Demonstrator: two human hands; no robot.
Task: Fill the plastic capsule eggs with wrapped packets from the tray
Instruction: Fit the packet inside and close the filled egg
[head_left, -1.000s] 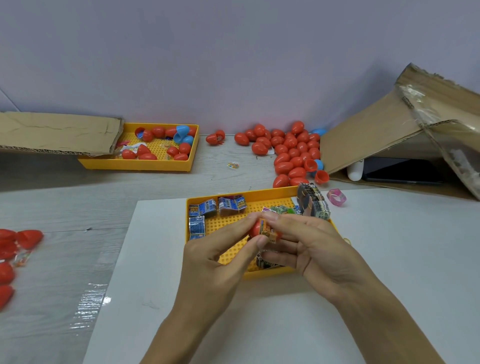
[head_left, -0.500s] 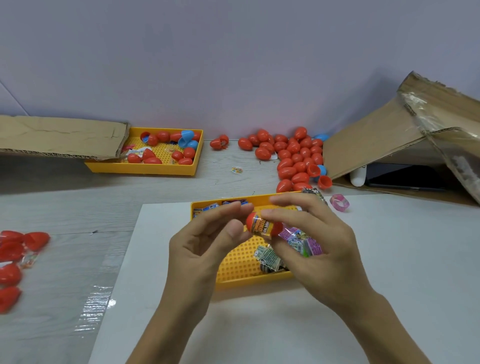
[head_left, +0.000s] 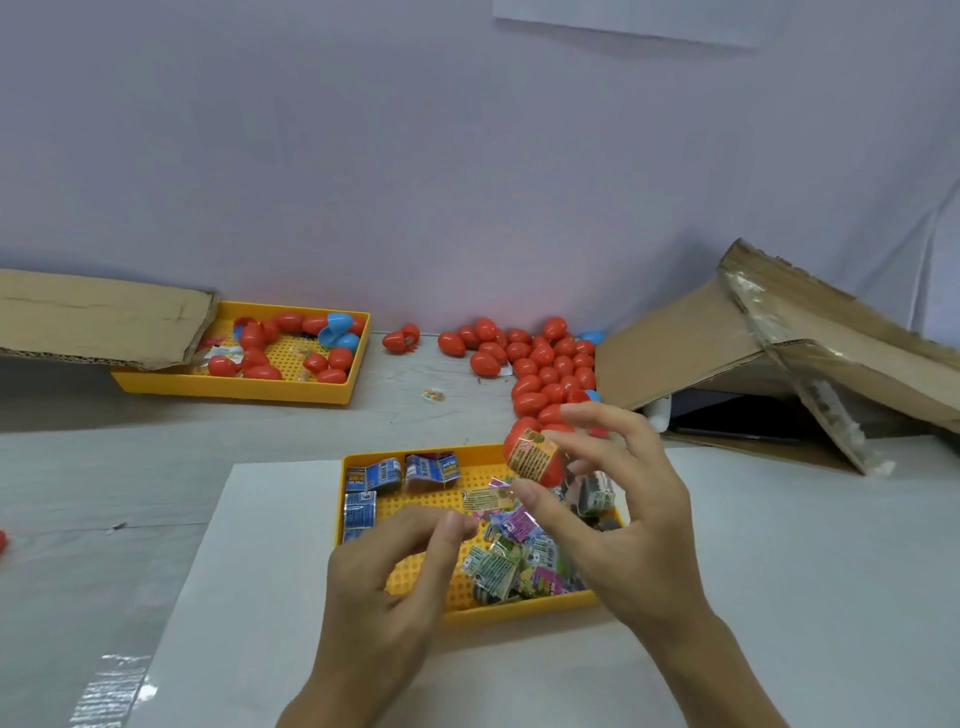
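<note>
My right hand (head_left: 618, 514) pinches a red capsule egg (head_left: 535, 457) with a printed label, held above the far right part of the near yellow tray (head_left: 519, 610). My left hand (head_left: 395, 587) hovers over the tray's front left with fingers loosely curled and holds nothing. In the tray lie blue wrapped packets (head_left: 384, 475) at the back left and a heap of colourful wrapped packets (head_left: 514, 556) on the right. A pile of red capsule eggs (head_left: 540, 364) lies on the table behind the tray.
A second yellow tray (head_left: 234, 387) with red and blue eggs stands at the back left, partly under a cardboard sheet (head_left: 98, 317). A collapsed cardboard box (head_left: 769, 353) rises at the right. The near tray sits on a white sheet (head_left: 249, 597).
My left hand has let go of the egg and dropped toward the tray. My right hand has lifted the egg up and to the right. The view has tilted upward.
</note>
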